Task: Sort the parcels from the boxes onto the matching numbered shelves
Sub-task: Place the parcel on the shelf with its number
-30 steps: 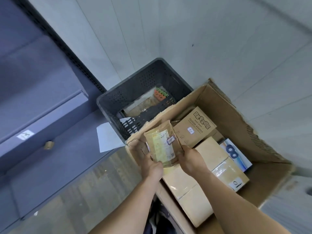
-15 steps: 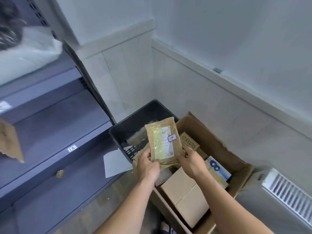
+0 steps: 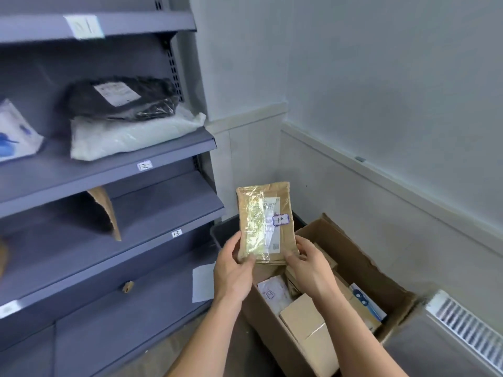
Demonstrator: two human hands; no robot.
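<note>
Brown paper parcel (image 3: 265,221) marked 14, held upright above the open cardboard box (image 3: 362,257), right of the shelf tagged 13 (image 3: 163,205). Left hand (image 3: 234,270) pinches its lower left corner; right hand (image 3: 310,268) clamps the lower right corner, thumb in front.

One head-worn wide-angle camera looks forward and down, close to the brown parcel (image 3: 265,221) held before it, grey numbered shelves (image 3: 81,182) at left, cardboard box (image 3: 359,262) at lower right
</note>
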